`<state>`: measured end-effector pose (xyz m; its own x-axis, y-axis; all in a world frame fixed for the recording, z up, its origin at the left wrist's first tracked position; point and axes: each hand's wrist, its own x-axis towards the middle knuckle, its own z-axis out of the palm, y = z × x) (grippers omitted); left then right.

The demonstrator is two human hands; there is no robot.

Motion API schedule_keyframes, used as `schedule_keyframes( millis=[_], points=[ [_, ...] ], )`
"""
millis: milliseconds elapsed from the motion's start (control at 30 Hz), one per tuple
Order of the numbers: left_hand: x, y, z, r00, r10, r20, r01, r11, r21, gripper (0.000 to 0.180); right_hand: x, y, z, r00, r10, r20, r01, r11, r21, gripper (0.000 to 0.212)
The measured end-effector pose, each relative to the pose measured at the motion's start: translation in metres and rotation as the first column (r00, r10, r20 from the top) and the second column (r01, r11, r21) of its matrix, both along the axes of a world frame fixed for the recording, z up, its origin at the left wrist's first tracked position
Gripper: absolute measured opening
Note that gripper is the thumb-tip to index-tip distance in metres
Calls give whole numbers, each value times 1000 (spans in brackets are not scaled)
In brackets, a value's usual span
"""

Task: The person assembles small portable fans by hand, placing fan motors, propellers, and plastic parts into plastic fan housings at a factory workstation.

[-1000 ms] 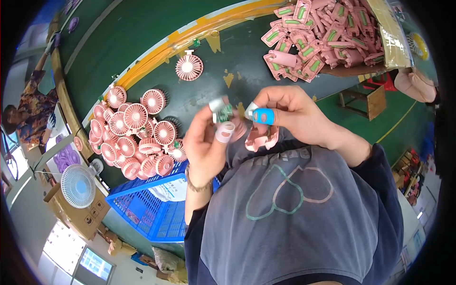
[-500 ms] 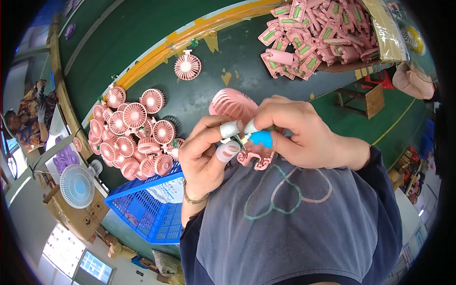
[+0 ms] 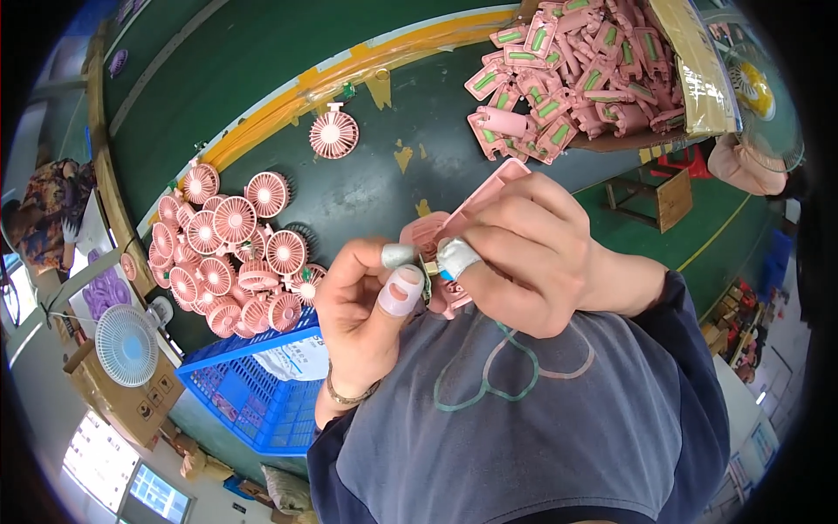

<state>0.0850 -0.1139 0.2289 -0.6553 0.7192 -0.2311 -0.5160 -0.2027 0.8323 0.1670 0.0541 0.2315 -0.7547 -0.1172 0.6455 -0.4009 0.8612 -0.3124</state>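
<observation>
My left hand [image 3: 360,306] pinches the edge of a small green circuit board [image 3: 426,286] between taped thumb and forefinger. My right hand [image 3: 534,253] is closed round a pink plastic handle shell [image 3: 499,185], which slants up past its knuckles. The taped right fingertips meet the left ones at the board, near a small light-coloured part. Behind the fingertips shows a ribbed pink fan head [image 3: 422,229], mostly covered by both hands. Whether it is joined to the shell, I cannot tell.
A heap of pink fan heads [image 3: 236,218] lies on the green table at left, with one fan head [image 3: 333,135] apart. Pink shells with green strips [image 3: 541,105] spill from a carton [image 3: 703,79] at far right. A blue basket [image 3: 253,402] stands at lower left.
My right hand has turned, tipping the pink shell so its long edge now points up and right. Its fingers have closed in beside the circuit board. The view has shifted slightly.
</observation>
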Motion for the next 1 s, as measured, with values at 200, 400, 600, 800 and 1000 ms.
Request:
schedule_keyframes(
  millis=[200,400,600,800,1000],
  points=[
    [-6,9,-2,969,-28,247,38,999,-35,9,-7,8,-4,994,55,92,-53,998,-27,26],
    [-19,27,-13,925,-131,358,189,973,-133,12,-6,19,-30,997,-4,77,15,990,-143,18],
    [-103,86,-92,874,-282,-396,65,875,-480,7,-8,73,-124,826,-444,348,545,787,-290,40],
    [-212,182,-141,150,-506,-849,-382,763,-522,20,37,112,-209,532,-554,640,665,742,89,54],
    [-227,189,-207,267,-613,-743,-511,564,-649,30,44,133,-238,595,-363,717,583,809,-75,50]
  ],
)
